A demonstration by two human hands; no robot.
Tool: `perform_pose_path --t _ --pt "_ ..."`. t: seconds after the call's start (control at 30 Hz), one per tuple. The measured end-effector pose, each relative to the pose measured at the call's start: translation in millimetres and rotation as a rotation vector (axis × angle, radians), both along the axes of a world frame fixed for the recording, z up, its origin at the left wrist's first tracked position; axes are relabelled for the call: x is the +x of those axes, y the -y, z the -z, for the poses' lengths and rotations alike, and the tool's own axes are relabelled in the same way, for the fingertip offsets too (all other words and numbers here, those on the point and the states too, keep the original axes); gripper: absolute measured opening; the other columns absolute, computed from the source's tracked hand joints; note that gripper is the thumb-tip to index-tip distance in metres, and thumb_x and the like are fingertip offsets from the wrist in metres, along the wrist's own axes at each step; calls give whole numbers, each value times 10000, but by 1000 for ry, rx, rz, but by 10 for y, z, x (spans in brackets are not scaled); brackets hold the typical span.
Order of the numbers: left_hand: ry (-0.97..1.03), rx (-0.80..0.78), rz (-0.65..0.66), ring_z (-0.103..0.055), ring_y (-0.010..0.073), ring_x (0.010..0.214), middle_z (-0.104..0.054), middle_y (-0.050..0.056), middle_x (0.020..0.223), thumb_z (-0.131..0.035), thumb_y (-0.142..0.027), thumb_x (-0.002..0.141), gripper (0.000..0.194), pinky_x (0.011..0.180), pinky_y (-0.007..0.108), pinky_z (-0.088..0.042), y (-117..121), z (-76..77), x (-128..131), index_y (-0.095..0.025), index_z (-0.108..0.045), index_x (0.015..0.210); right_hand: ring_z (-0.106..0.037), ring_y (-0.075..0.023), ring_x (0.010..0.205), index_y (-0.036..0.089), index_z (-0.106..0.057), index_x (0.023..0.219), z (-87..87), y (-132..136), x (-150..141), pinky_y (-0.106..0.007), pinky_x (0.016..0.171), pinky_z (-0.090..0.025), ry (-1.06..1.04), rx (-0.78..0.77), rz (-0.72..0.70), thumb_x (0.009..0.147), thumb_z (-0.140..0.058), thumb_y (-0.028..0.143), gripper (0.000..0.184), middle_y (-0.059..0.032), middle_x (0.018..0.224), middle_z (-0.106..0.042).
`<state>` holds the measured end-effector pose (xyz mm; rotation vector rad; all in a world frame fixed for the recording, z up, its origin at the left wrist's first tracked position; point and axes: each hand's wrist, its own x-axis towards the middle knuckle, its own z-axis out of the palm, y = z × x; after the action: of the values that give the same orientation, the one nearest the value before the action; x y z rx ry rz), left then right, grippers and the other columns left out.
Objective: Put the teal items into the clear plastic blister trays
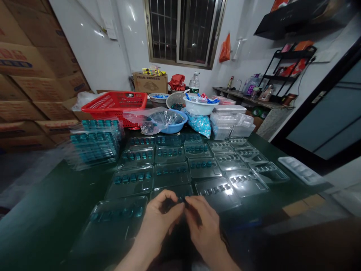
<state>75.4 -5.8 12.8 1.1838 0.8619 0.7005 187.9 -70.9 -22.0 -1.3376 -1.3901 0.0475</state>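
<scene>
My left hand (161,213) and my right hand (203,223) meet at the fingertips low in the middle of the view. Both are closed in a pinch around something small and dark, mostly hidden by the fingers. Just beyond them lies a clear plastic tray (172,191), partly covered by my hands. To the left, a larger-looking clear tray (113,229) has several teal pieces (128,213) in its row of hollows. Ahead, more clear trays with teal pieces (134,177) stand in rows. Towards the right, another clear tray (218,197) shows hollows without teal colour.
Stacked filled trays (94,143) stand at the left. Along the back are a red basket (115,103), a blue basin (175,128), a white bowl (200,108) and stacked clear trays (231,122). A white tray (300,170) lies near the green table's (42,210) right edge.
</scene>
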Motion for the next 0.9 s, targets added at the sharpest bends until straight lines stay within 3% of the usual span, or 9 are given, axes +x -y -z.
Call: perform_pose_path --t 0.3,0.53,0.63,0.77,0.9 --pt "-64 33 15 -324 43 356 -458 -63 444 -578 -341 692 180 332 166 -218 7 4 6 -187 -497 734 -549 -147 824 185 -513 1052 -2 8 14 -273 703 -463 0 -32 -19 768 -452 46 322 -66 900 -558" --pt "119 -196 127 -345 48 355 -477 -43 441 -547 -311 728 161 325 166 -192 -62 47 -9 -182 -461 683 -544 -122 735 187 -523 1040 -102 -4 39 -246 635 -456 -121 -78 -136 780 -438 63 301 -46 849 -550" --pt "199 -242 133 -342 44 361 -489 -29 448 -528 -292 745 146 330 164 -180 -115 -13 -40 -170 -470 688 -540 -128 698 185 -546 993 -123 -23 64 -251 616 -448 -163 -98 -125 770 -468 109 248 -34 794 -557" --pt "344 -286 78 -332 29 361 -515 -16 522 -482 -289 775 126 337 163 -185 -240 -199 -151 -167 -503 754 -507 -100 537 180 -571 904 -120 -45 139 -217 471 -419 -456 -213 -67 765 -515 198 150 -6 680 -544" --pt "363 -326 11 -341 16 361 -582 14 656 -524 -248 746 99 323 155 -180 -271 -249 -208 -174 -471 707 -418 -59 409 164 -567 908 -93 -78 200 -177 363 -330 -883 -294 -229 768 -534 258 172 27 565 -502"
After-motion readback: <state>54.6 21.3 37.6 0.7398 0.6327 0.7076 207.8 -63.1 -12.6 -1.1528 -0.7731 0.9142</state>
